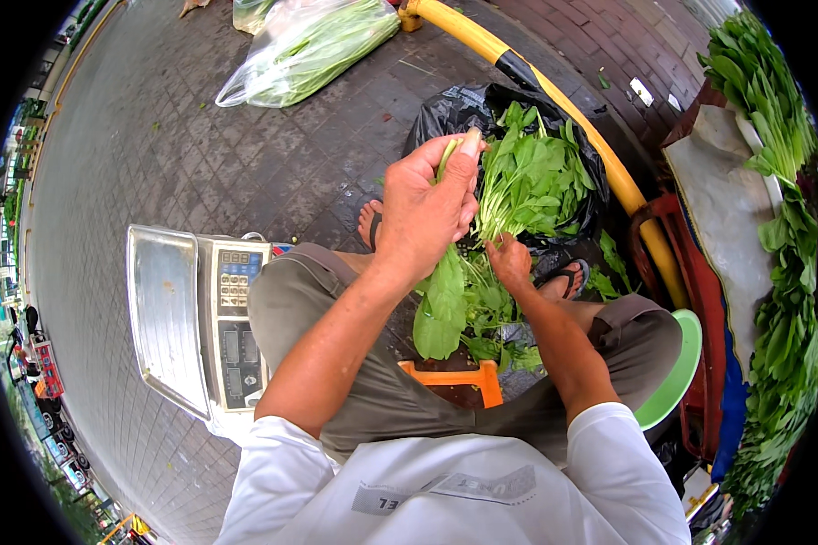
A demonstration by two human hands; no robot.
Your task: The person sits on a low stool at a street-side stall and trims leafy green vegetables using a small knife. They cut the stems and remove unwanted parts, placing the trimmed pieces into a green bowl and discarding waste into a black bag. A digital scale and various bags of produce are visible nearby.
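Observation:
My left hand [430, 204] is raised in the middle of the view, its thumb and fingers closed around the stems of a few leafy greens. A broad green leaf [443, 307] hangs down below that hand. Lower and to the right, my right hand [511, 262] is closed on the pale stem ends of a bunch of leafy greens [538, 177]. The bunch lies leaves outward in an opened black plastic bag [445, 113]. Loose greens [486, 304] are heaped between my feet, partly hidden by my left hand and the hanging leaf.
A digital scale [238, 318] with a metal pan [165, 313] stands left of my knee. An orange stool edge [468, 377] shows between my legs. A yellow rail [600, 150] curves behind the bag. Clear-bagged greens [314, 54] lie far ahead; more greens [777, 363] line the right.

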